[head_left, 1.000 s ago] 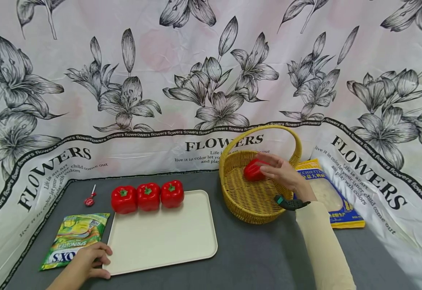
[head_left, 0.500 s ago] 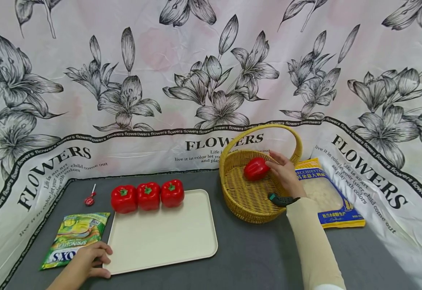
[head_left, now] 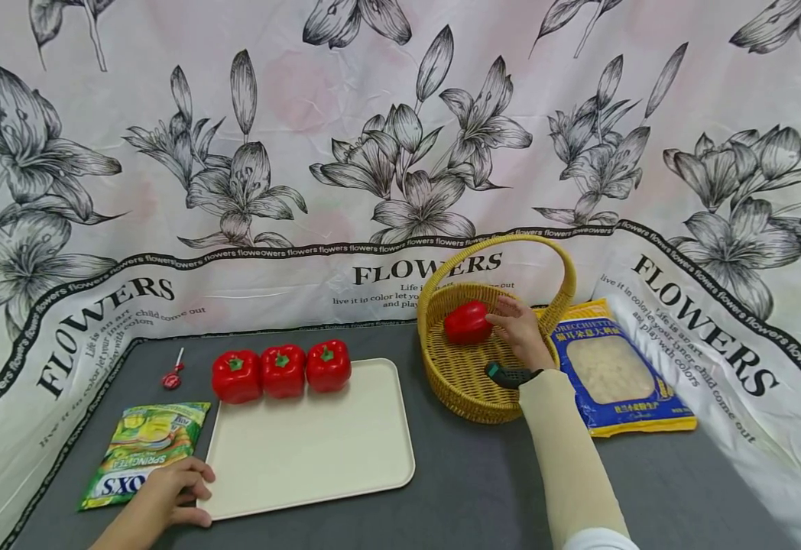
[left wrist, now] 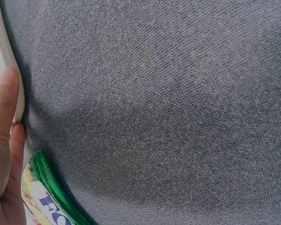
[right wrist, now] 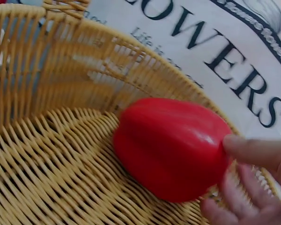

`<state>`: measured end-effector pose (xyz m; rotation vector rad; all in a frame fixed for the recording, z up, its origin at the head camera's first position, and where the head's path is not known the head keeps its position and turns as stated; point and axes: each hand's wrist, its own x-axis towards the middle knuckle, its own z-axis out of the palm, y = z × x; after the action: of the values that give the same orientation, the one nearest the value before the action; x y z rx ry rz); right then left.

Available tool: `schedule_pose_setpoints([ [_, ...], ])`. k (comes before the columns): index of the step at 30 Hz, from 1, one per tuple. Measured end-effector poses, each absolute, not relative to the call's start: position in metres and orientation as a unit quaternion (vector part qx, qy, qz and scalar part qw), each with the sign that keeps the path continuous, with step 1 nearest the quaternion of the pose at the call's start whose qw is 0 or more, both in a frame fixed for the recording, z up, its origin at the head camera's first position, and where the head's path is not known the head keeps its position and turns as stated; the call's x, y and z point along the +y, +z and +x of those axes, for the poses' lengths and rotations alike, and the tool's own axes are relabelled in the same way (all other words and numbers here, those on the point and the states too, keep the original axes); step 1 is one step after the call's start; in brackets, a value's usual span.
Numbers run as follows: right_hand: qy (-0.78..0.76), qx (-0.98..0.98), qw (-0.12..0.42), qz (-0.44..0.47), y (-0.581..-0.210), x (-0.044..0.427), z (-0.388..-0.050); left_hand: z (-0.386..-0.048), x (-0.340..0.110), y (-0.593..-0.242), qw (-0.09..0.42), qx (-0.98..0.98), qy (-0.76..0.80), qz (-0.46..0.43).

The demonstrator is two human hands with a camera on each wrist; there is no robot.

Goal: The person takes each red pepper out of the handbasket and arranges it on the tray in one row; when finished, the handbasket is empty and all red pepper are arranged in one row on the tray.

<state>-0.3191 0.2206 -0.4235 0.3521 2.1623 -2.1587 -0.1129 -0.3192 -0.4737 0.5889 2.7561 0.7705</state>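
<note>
A red bell pepper [head_left: 468, 322] lies on its side in the yellow wicker basket [head_left: 472, 409]. My right hand [head_left: 519, 330] reaches over the basket's right rim. In the right wrist view its thumb touches one end of the pepper [right wrist: 173, 147], while the other fingers are loosely bent beside that end, not wrapped round it. My left hand [head_left: 170, 493] holds the near left corner of a cream tray [head_left: 307, 451], thumb and fingers at the rim. Several inches of that tray's rim [left wrist: 7, 51] show in the left wrist view.
Three red bell peppers [head_left: 283, 371] stand in a row along the tray's far edge. A green snack packet [head_left: 141, 451] lies left of the tray, beyond it a lollipop [head_left: 172, 376]. A blue and yellow pasta bag [head_left: 614, 370] lies right of the basket. A flowered cloth [head_left: 263, 290] hangs behind.
My right hand has moved left from over the pepper to its right end, and the pepper has shifted left in the basket. The left hand stays at the tray corner.
</note>
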Motion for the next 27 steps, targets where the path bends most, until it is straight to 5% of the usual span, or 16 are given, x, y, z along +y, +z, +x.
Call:
schedule_pose_setpoints([
  [6,-0.718,0.667,0.072,0.187,-0.421,0.208,-0.315,-0.112,-0.319,-0.476,0.102,0.935,0.269,0.207],
  [13,-0.768,0.594,0.168,0.17,-0.425,0.207,-0.315,-0.111,-0.32,-0.476,0.099,0.937,0.265,0.205],
  [27,-0.778,0.592,0.151,0.148,-0.419,0.196,-0.32,-0.111,-0.321,-0.476,0.097,0.937,0.264,0.206],
])
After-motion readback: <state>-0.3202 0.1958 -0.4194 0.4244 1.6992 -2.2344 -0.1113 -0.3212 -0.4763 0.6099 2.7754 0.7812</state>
